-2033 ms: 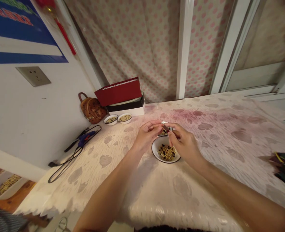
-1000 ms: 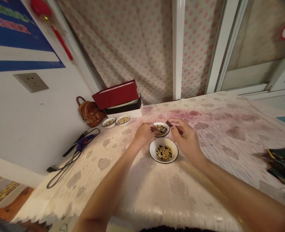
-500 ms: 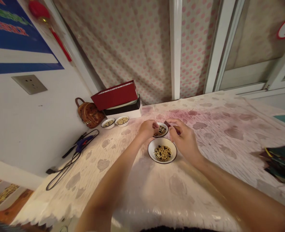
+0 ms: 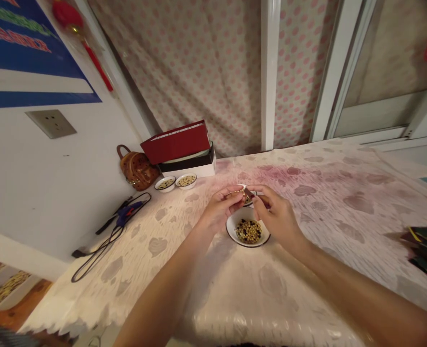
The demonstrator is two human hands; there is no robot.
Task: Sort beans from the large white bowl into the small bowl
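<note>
Tablecloth [image 4: 318, 289]: white bowl [image 4: 247, 245] of beans stood near.
Left hand [image 4: 219, 209]: curled; any hold could not be told.
Right hand [image 4: 276, 212]: small dark piece [image 4: 248, 193] pinched, brought nearer the left.

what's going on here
A person is working with both hands over bowls of mixed yellow and dark beans on a patterned tablecloth. The right hand pinches a small dark piece above a small bowl, which the left hand partly hides. A larger bowl of beans sits just in front. Two more small bowls stand farther back, by a stack of boxes.
</note>
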